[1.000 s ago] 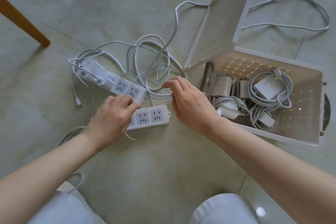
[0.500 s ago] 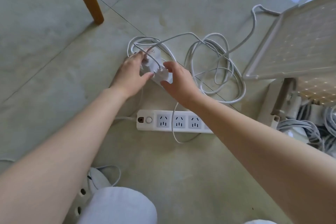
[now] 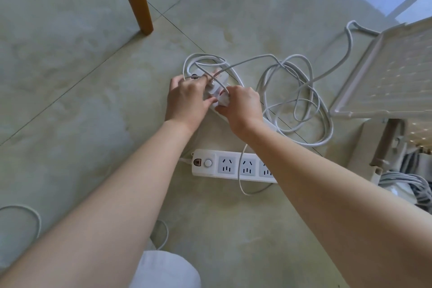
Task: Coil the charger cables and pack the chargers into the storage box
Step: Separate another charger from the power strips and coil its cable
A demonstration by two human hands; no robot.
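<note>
Though illegible, power strip [image 3: 233, 167] label [image 3: 197, 162] (beside switch [image 3: 207, 163]).

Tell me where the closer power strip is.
Head view, centre: the power strip lies on the floor, nearer than the left hand, partly under the right forearm.

Left hand [image 3: 187, 98] is gripping the far power strip [image 3: 223, 76]; right hand [image 3: 243, 107] is pinching a white charger [image 3: 221, 100] on it. Tangled cables [image 3: 292, 91] are lying just beside.
</note>
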